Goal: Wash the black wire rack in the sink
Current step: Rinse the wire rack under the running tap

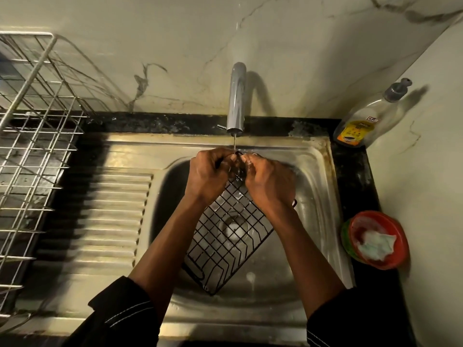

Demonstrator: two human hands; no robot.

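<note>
The black wire rack (225,236), a rectangular grid, leans corner-up in the sink (318,171). The left hand (208,174) and right hand (269,181) grip its top corner, fingers curled, under the running tap (236,96).

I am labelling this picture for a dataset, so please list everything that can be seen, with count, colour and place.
sink: one, steel, centre, ribbed drainboard on its left
tap: one, silver, behind the sink, thin stream running
black wire rack: one, black, in the sink, one corner lifted under the tap
dish drainer: one, silver wire, far left
soap bottle: one, clear with yellow label, back right corner
bowl: one, red, counter at right
cloth: one, whitish-green, inside the bowl
left hand: one, grips the rack's lifted corner
right hand: one, grips the same corner
</note>
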